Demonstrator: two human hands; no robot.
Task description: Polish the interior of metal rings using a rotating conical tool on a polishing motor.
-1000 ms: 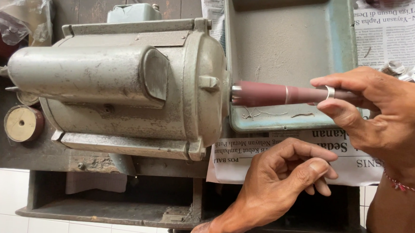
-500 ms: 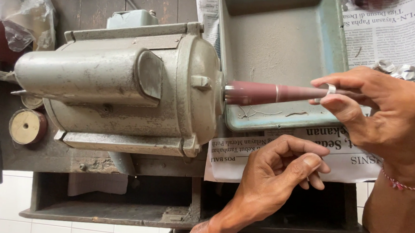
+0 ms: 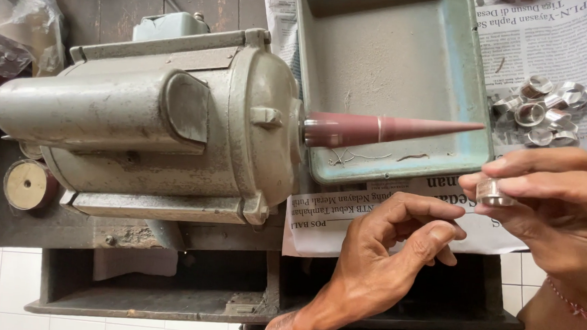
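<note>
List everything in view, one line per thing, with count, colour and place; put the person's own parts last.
Grey-green metal bench motor: one, left-centre of the bench.
Reddish-brown tapered abrasive spindle: one, sticking out of the motor to the right, over the tray.
Teal rectangular metal tray: one, top centre.
Printed newspaper sheets: white, under the tray and at right.
Loose silver metal rings: a heap, on the newspaper at right.
Clear crumpled plastic bag: one, top left.
Round tan-faced wheel: one, far left.
Left hand: empty, below the tray.
Right hand: grip on one silver metal ring.
</note>
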